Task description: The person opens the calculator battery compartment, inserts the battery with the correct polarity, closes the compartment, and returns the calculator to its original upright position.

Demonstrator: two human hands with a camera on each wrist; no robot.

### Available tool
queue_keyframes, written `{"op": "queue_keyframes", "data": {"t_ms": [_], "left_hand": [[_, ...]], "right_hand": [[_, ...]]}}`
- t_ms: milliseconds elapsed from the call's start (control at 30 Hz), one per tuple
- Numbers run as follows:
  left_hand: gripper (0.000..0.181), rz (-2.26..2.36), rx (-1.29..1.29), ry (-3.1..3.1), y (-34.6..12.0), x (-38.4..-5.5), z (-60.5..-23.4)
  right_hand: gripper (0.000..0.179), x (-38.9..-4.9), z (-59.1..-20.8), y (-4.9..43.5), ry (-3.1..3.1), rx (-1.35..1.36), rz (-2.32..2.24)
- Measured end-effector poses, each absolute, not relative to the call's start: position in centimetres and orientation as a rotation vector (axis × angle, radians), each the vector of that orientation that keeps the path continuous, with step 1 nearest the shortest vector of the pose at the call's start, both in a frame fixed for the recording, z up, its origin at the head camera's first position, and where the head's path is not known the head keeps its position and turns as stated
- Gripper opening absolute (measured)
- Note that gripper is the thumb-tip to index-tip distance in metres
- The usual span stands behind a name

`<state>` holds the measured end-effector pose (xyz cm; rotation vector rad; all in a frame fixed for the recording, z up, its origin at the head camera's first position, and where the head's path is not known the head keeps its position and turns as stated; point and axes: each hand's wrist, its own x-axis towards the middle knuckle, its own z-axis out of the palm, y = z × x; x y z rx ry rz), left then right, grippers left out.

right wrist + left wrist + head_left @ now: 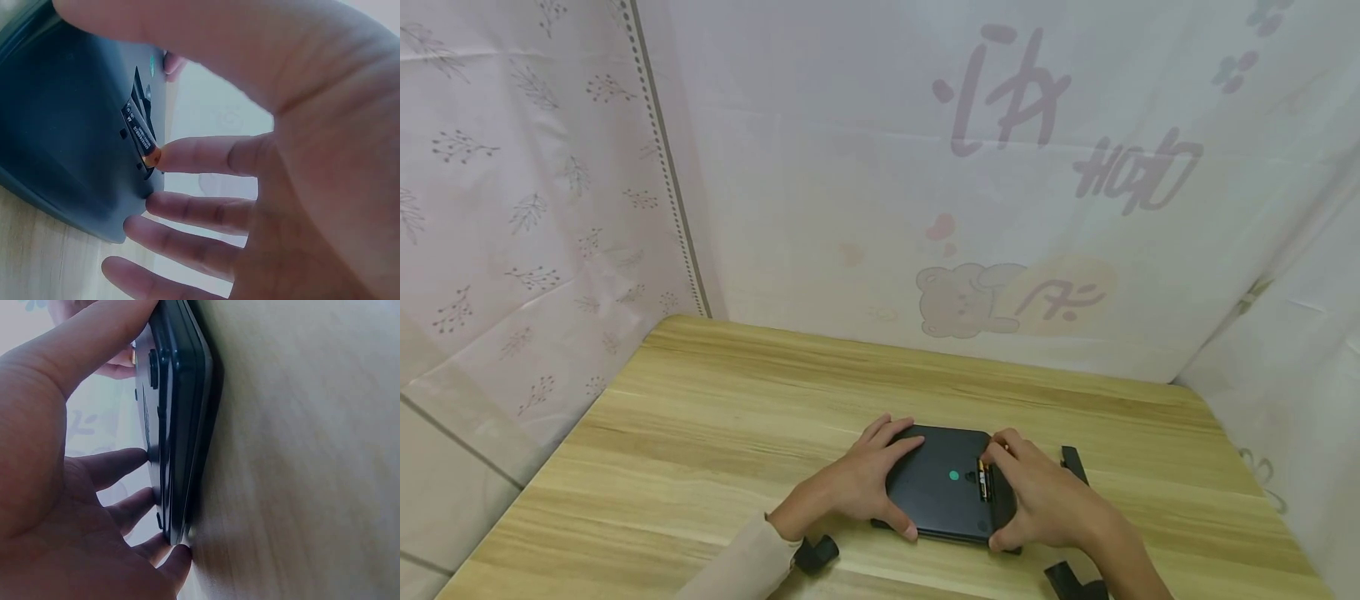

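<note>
A flat black device (936,492) lies on the wooden table with its battery side up, marked by a small green dot. In its narrow slot sits an AA battery (139,128), black with an orange end. My left hand (865,479) grips the device's left part, thumb along the near edge and fingers at the far edge. Over the right part is my right hand (1048,496), its thumb on the near edge. The right index fingertip (167,156) touches the battery's orange end, while the other fingers reach toward the device's far edge.
The wooden table (737,408) meets pale printed curtains (820,208) at the back and sides. Black pieces (816,554) show beside the left wrist, and a black bar (1075,464) shows past the right hand.
</note>
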<state>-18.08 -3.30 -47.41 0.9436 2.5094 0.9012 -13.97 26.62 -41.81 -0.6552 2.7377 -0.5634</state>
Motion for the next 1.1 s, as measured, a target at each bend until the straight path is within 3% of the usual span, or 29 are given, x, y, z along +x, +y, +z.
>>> {"op": "queue_keyframes", "data": {"t_ms": [733,1100], "left_hand": [[0.115,0.92,0.955,2.492,-3.4,-18.0,-47.2],[0.116,0.906,0.946,2.501,-3.4,-18.1,-47.3]], "right_hand": [[0.099,-13.6,-40.5,25.8,2.781,-0.703,-0.295],[0.094,-13.6,-40.7,25.9,2.784,-0.695,-0.329]]}}
